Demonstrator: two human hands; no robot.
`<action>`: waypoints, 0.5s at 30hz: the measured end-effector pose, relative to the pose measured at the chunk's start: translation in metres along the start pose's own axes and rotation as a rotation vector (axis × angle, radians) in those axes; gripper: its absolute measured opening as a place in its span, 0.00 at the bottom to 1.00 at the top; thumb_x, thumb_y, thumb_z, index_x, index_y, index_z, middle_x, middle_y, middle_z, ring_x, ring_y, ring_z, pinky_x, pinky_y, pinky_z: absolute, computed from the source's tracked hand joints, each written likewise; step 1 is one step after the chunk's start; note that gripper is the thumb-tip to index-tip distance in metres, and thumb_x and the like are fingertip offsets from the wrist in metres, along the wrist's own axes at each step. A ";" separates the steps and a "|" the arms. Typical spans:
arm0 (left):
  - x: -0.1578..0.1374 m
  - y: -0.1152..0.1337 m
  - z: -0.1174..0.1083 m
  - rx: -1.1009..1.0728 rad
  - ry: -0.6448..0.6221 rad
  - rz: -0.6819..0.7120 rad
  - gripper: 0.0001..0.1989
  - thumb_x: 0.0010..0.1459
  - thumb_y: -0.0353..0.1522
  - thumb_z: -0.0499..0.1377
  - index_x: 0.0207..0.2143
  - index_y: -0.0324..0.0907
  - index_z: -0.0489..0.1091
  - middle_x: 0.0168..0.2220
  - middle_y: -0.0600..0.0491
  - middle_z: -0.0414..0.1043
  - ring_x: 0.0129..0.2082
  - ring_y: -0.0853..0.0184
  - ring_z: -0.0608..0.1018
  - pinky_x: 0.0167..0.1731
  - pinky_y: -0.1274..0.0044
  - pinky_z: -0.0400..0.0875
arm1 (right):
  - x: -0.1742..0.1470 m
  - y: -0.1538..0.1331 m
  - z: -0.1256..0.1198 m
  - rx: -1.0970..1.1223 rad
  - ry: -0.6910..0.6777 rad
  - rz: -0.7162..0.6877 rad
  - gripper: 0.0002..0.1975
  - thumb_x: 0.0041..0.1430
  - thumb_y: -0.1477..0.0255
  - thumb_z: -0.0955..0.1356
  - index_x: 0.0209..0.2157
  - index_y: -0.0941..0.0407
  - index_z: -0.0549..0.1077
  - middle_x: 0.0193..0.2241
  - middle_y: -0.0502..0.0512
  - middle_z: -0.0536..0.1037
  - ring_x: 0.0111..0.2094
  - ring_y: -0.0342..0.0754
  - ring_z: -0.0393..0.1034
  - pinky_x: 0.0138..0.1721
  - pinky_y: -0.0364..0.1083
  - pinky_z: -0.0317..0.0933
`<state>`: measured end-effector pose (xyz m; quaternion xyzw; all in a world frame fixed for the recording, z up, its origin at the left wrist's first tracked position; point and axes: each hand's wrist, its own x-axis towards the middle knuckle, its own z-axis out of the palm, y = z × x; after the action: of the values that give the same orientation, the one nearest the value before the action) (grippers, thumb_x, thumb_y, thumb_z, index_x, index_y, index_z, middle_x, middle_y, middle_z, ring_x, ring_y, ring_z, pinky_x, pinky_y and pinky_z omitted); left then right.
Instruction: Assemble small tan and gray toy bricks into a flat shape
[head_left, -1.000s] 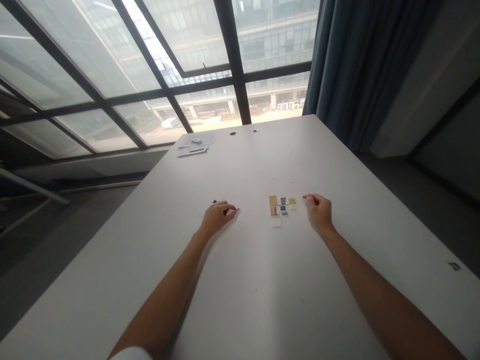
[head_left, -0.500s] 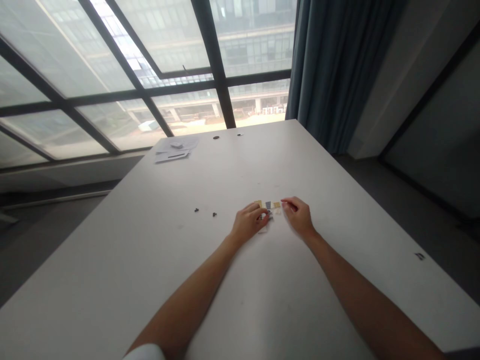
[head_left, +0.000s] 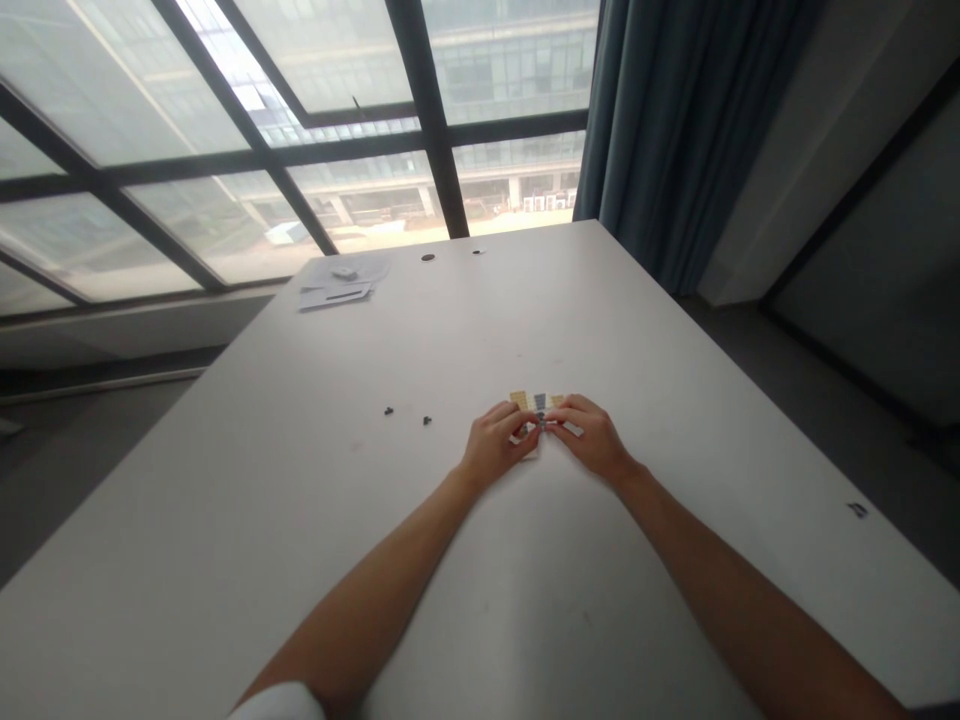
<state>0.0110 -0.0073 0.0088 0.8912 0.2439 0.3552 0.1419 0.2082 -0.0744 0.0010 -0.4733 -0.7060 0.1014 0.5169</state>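
1. Nearest us, a pale sleeve (head_left: pixel 279 703) shows on the left forearm, above the white table (head_left: pixel 480 600).
2. Toward the right edge lies a small dark item (head_left: pixel 857 510), well apart from the work.
3. Our left hand (head_left: pixel 493 442) and right hand (head_left: pixel 598 440) meet with fingers drawn into pinches around a tiny dark piece (head_left: pixel 541 416); we cannot tell which hand grips it, or whether either only presses.
4. Under and just beyond the fingertips lies the flat patch of pieces (head_left: pixel 519 397), tan, grey and cream. We judge this part largely laid out, though our hands hide its middle.
5. Left of the hands, a first loose dark piece (head_left: pixel 388 411) and a second loose dark piece (head_left: pixel 427 420) lie apart from the patch, so we count them as not yet joined.
6. Far off, papers (head_left: pixel 337 290) rest near the window, untouched.
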 end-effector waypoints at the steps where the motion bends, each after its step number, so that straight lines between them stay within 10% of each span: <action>1: 0.000 0.001 0.000 -0.016 0.009 -0.004 0.07 0.63 0.36 0.59 0.37 0.45 0.76 0.27 0.53 0.69 0.30 0.68 0.72 0.34 0.76 0.67 | 0.000 0.000 0.000 -0.002 0.002 0.004 0.05 0.63 0.69 0.70 0.38 0.51 0.80 0.34 0.54 0.77 0.39 0.50 0.72 0.43 0.50 0.67; 15: -0.001 0.001 0.003 -0.085 0.050 -0.057 0.06 0.62 0.35 0.60 0.37 0.43 0.76 0.27 0.54 0.69 0.30 0.68 0.72 0.33 0.76 0.67 | -0.001 0.000 -0.001 0.011 0.001 0.003 0.05 0.63 0.70 0.70 0.38 0.51 0.80 0.34 0.54 0.77 0.39 0.50 0.72 0.43 0.50 0.68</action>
<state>0.0128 -0.0088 0.0059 0.8679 0.2572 0.3831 0.1837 0.2086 -0.0758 0.0009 -0.4715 -0.7046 0.1058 0.5196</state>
